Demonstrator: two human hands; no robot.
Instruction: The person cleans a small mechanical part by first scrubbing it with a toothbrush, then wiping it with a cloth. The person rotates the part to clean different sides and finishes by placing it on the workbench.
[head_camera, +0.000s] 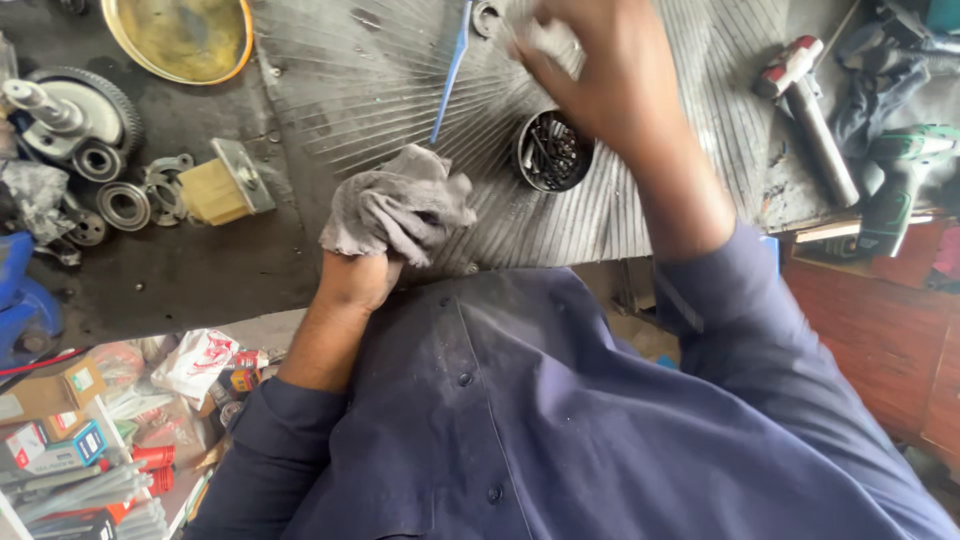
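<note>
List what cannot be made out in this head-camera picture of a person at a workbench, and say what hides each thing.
- Left hand: its fingers are wrapped in the grey rag.
- Right hand: blurred; its fingertips and the pale cloth run off the top edge.
- Round metal part: cut by the top edge, partly behind the right hand.
- Tin of small dark metal bits: contents too small to tell.
- Yellow bowl: cut by the top edge.

A yellow bowl (180, 38) sits at the bench's top left, above a toothed gear (85, 105) and loose bearings (125, 205) — a yellow block (215, 190) just beside them. A hammer (810, 120) and green drill (895, 185) lie right (rags near).
</note>
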